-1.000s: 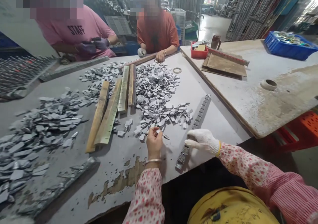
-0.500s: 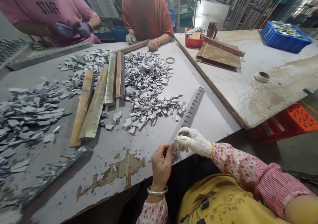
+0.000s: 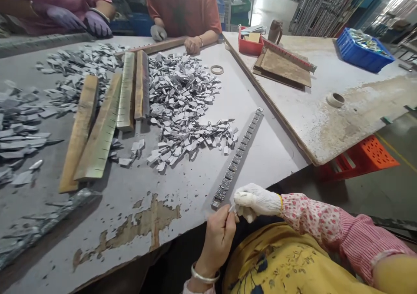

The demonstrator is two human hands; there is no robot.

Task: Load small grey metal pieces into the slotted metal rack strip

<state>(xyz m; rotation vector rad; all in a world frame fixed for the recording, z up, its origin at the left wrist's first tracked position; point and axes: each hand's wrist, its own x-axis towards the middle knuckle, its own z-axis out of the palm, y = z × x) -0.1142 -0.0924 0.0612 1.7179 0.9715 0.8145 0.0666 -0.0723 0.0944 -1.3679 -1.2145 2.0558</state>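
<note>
My bare left hand [image 3: 219, 238] and my white-gloved right hand [image 3: 254, 199] meet just off the near edge of the grey table [image 3: 267, 155]. Both pinch one small pale chip [image 3: 232, 207] between their fingertips. A long strip of small dark tiles [image 3: 237, 158] lies on the table just in front of them, its near end close to my hands. A heap of grey chips [image 3: 185, 107] spreads further back, beside several wooden slats [image 3: 100, 129].
Two people work at the far side, one with purple gloves [image 3: 94, 21], one in an orange shirt [image 3: 182, 7]. The adjoining table at right holds a red tray [image 3: 249, 45], boards [image 3: 283, 66], a tape roll [image 3: 335, 99] and a blue crate [image 3: 363, 51]. An orange crate [image 3: 361, 155] sits below.
My left hand picked a chip from the heap and drew back off the table edge. My right hand left the tile strip and came to pinch the chip too.
</note>
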